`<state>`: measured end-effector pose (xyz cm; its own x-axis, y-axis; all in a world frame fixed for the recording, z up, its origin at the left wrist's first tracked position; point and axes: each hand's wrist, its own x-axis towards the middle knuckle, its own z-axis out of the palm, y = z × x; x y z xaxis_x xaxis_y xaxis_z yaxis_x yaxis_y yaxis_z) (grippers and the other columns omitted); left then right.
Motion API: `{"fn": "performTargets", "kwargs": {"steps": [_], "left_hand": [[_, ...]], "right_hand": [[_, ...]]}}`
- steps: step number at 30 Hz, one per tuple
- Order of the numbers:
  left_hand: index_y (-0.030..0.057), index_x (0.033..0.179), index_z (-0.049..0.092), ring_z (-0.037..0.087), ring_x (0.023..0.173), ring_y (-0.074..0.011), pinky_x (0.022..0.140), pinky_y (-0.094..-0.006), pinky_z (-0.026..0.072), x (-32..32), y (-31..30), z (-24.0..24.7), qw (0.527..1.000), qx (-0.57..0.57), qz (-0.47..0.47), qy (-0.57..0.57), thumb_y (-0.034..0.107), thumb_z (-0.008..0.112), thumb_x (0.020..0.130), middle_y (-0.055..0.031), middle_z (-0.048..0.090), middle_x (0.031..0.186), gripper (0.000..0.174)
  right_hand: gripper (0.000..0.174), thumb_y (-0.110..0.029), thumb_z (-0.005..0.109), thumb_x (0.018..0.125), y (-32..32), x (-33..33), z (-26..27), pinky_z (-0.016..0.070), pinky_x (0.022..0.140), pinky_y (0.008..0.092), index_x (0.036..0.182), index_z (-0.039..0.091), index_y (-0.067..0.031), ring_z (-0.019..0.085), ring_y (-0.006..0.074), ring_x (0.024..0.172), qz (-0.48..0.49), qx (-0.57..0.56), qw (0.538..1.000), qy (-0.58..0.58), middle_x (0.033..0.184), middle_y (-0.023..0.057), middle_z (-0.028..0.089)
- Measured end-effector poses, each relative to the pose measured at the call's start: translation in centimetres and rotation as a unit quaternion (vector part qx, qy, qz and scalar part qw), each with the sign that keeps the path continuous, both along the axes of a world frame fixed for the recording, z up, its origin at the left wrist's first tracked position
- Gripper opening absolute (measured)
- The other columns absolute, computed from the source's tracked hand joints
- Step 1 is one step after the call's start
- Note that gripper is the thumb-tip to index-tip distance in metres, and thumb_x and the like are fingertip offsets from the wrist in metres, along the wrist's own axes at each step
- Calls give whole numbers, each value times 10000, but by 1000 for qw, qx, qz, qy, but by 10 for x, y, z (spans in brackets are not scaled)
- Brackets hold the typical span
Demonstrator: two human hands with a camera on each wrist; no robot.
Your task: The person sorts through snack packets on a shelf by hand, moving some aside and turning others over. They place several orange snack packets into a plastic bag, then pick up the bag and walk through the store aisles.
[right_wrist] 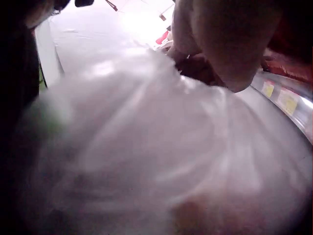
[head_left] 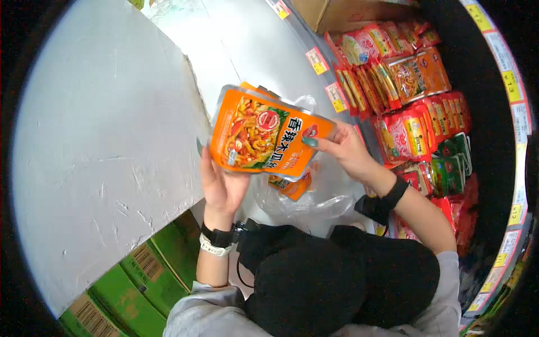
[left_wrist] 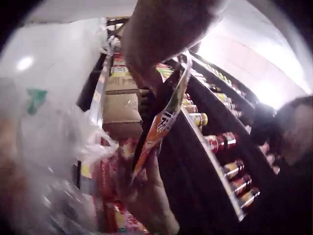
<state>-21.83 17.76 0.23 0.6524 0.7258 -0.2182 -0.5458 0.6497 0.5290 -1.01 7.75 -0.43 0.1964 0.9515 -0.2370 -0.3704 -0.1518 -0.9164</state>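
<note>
Both hands hold orange food packets (head_left: 252, 132), stacked with at least one more behind, in the head view. The right hand (head_left: 356, 154) pinches their right end, thumb on the printed front. At the lower left edge the left hand (head_left: 222, 185) grips them, its fingers mostly hidden behind. The left wrist view shows a packet (left_wrist: 164, 122) edge-on between the hands. Below the held packets, a clear plastic bag (head_left: 331, 194) with another orange packet (head_left: 295, 185) lies on the pale surface. The bag (right_wrist: 137, 147) fills much of the right wrist view.
On the right, a shelf holds rows of red packets (head_left: 401, 137), orange packets (head_left: 421, 73) and green packets (head_left: 449, 171), with price tags (head_left: 317, 60) along its edge. A cardboard box (head_left: 348, 16) stands at the top. Green cartons (head_left: 132, 281) lie below the grey panel (head_left: 112, 140) on the left.
</note>
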Motion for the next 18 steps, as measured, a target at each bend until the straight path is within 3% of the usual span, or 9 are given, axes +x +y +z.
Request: {"fn": "performTargets", "kwargs": {"steps": [1, 3, 4, 5, 8, 11, 13, 15, 18], "left_hand": [[93, 1356, 310, 429, 1205, -247, 1019, -428, 337, 6, -4, 2, 995, -21, -21, -91, 394, 433, 920, -111, 368, 1370, 544], [60, 1314, 351, 441, 1191, -254, 999, -436, 358, 13, -16, 5, 997, 56, -14, 47, 192, 535, 894, -111, 404, 1335, 477], [37, 1294, 362, 454, 1178, -244, 993, -429, 368, 15, -14, 2, 994, 90, -7, 67, 183, 524, 899, -111, 426, 1313, 451], [13, 1274, 373, 467, 1165, -234, 988, -422, 378, 16, -11, -2, 989, 122, 0, 89, 173, 513, 905, -111, 448, 1290, 426], [-11, 1258, 377, 486, 1146, -229, 986, -408, 386, 16, -6, -2, 993, 93, 26, 63, 225, 480, 920, -116, 468, 1272, 425], [-2, 1268, 365, 488, 1145, -213, 976, -384, 400, 13, -3, -2, 996, 54, 49, 51, 229, 438, 939, -112, 466, 1275, 409], [4, 1274, 359, 493, 1137, -190, 961, -352, 416, 13, -1, -2, 989, 80, 60, 107, 221, 427, 945, -103, 474, 1262, 399], [8, 1269, 365, 504, 1117, -176, 943, -325, 428, 10, 1, 0, 987, 85, 70, 113, 193, 426, 947, -94, 481, 1251, 376], [21, 1211, 434, 568, 995, -136, 825, -276, 473, 7, 4, 1, 971, 120, 80, 189, 217, 451, 940, -71, 566, 1121, 334]], "right_hand": [[256, -151, 614, 845, -2, 1, -4, 513, 580, 220, 1045, 583, 6, 608, 81, 735, 4, 4, 1000, -5, 876, 27, 638], [259, -191, 585, 867, -1, -4, 2, 497, 541, 221, 1023, 587, 16, 599, 79, 672, 26, -90, 996, -2, 803, 9, 636], [236, -218, 563, 884, 4, -19, 14, 377, 448, 195, 914, 600, 13, 500, 29, 551, -89, -87, 992, 28, 664, -31, 574], [236, -218, 563, 884, 5, -13, 11, 377, 448, 195, 914, 600, 13, 500, 29, 551, -85, -81, 993, 25, 664, -31, 574], [245, -178, 513, 910, 1, 6, 7, 238, 429, 245, 747, 541, 2, 360, 21, 532, -53, 8, 945, -322, 608, -51, 472], [195, -154, 488, 921, 3, 10, 37, 347, 493, 240, 826, 560, 0, 442, 40, 611, -136, -21, 944, -299, 700, -30, 531], [180, -144, 463, 930, 11, 18, 49, 440, 674, 231, 969, 562, 1, 526, 67, 772, -208, 24, 940, -270, 860, 9, 589], [222, -131, 439, 938, 17, 35, 54, 427, 846, 244, 1090, 533, 1, 542, 106, 941, -243, 80, 935, -245, 1020, 43, 592], [232, -78, 435, 921, 12, 61, 79, 451, 830, 286, 1101, 543, 21, 572, 138, 922, -162, 56, 924, -343, 1012, 65, 614]]}}
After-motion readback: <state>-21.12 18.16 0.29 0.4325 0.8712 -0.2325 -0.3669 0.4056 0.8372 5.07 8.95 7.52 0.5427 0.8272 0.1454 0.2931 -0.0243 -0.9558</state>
